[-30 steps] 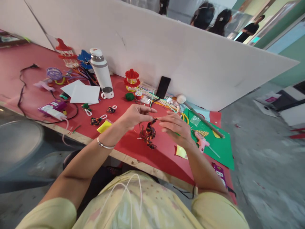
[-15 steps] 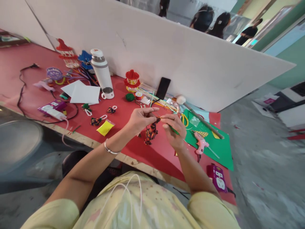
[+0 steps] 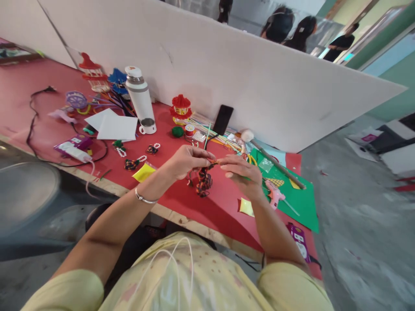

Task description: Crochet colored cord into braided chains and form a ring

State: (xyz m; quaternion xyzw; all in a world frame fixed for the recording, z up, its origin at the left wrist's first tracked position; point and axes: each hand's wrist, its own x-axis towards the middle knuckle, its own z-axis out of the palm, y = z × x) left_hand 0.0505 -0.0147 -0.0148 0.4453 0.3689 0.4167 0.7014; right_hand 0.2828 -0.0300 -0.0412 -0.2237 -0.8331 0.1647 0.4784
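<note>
A dark crocheted yarn piece, flecked with orange and red, dangles above the red table. My left hand pinches its upper end between thumb and fingers. Close by on the right, my right hand is closed, its fingertips meeting the yarn at the top of the piece. A bit of green handle, seemingly a crochet hook, shows at its palm; most of it is hidden by the fingers. Similar yarn pieces with white bead loops, among them a dark one, lie to the left.
A white flask and its cup stand at the back left. A phone leans against the white partition. On the right lie a pink glue gun, green sheet and purple power strip. Yellow packet lies left.
My right hand has shifted slightly right and its fingers have straightened, hiding more of the green handle. My left hand has moved slightly left. A yellow packet beside my right wrist is now more visible.
</note>
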